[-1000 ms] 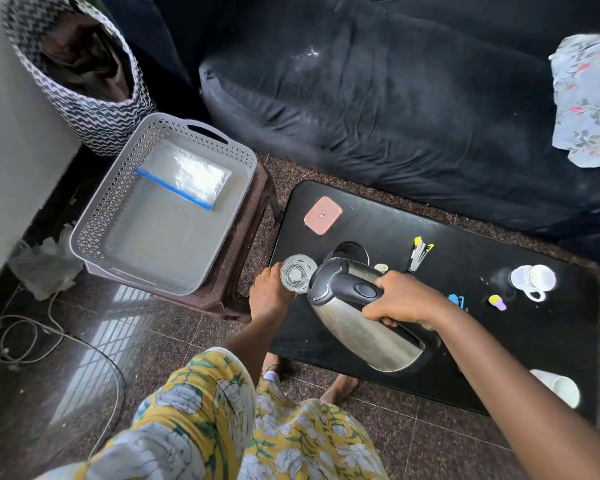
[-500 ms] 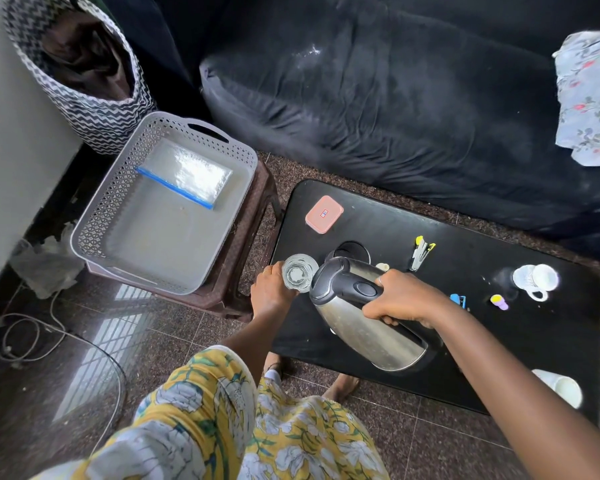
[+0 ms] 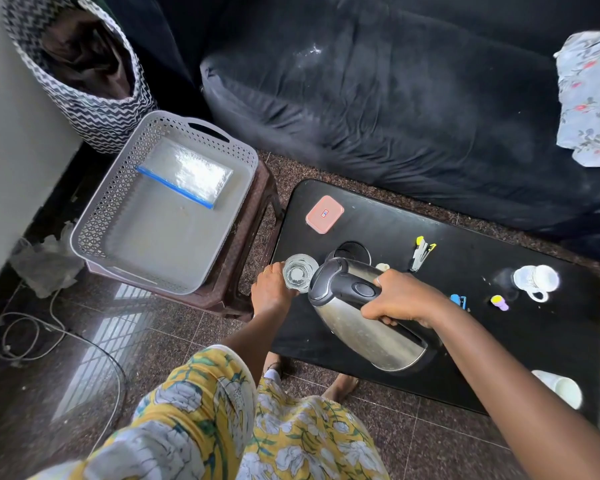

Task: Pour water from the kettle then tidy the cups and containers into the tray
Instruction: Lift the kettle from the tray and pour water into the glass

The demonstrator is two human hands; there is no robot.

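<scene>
My right hand (image 3: 400, 299) grips the black handle of a steel kettle (image 3: 364, 323), tilted with its spout over a clear glass (image 3: 298, 273). My left hand (image 3: 271, 289) holds that glass at the left end of the black table (image 3: 499, 341). A grey perforated tray (image 3: 101, 216) sits on a brown stool to the left, with a zip bag (image 3: 191, 174) inside. A pink-lidded container (image 3: 324, 214) lies at the table's far left. A white mug (image 3: 536, 280) lies on its side at the right. A white cup (image 3: 561, 388) lies near the front right edge.
The kettle's round base (image 3: 352, 251) sits behind the kettle. A stapler (image 3: 421, 252) and small coloured items (image 3: 498, 302) lie on the table. A dark sofa (image 3: 395, 98) runs behind. A zigzag basket (image 3: 84, 71) stands at the far left. A cable (image 3: 32, 334) lies on the floor.
Both hands, the kettle and the glass hold almost the same position; the kettle stays tilted over the glass.
</scene>
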